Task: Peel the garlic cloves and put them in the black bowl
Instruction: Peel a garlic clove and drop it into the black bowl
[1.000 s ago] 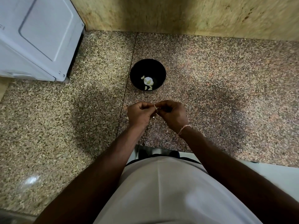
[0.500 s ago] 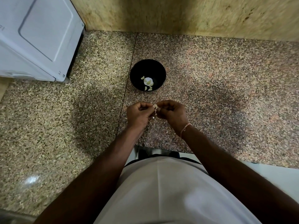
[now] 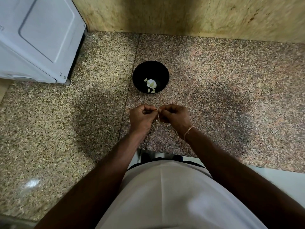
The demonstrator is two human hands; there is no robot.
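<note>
A black bowl (image 3: 140,70) stands on the speckled granite counter (image 3: 222,90), with several pale peeled garlic cloves (image 3: 151,83) inside it. Just in front of the bowl, my left hand (image 3: 142,119) and my right hand (image 3: 175,117) meet fingertip to fingertip. Between them they pinch a small garlic clove (image 3: 157,110), mostly hidden by the curled fingers. A tiny pale scrap (image 3: 156,120) shows below the fingertips.
A white appliance (image 3: 38,37) stands at the back left on the counter. A yellowish stone wall (image 3: 198,15) runs along the back. The counter's front edge (image 3: 165,152) lies close to my body, with a white surface (image 3: 283,180) at the lower right.
Both hands stay together in front of the bowl, with only small shifts of the fingers on the clove. The bowl has not moved.
</note>
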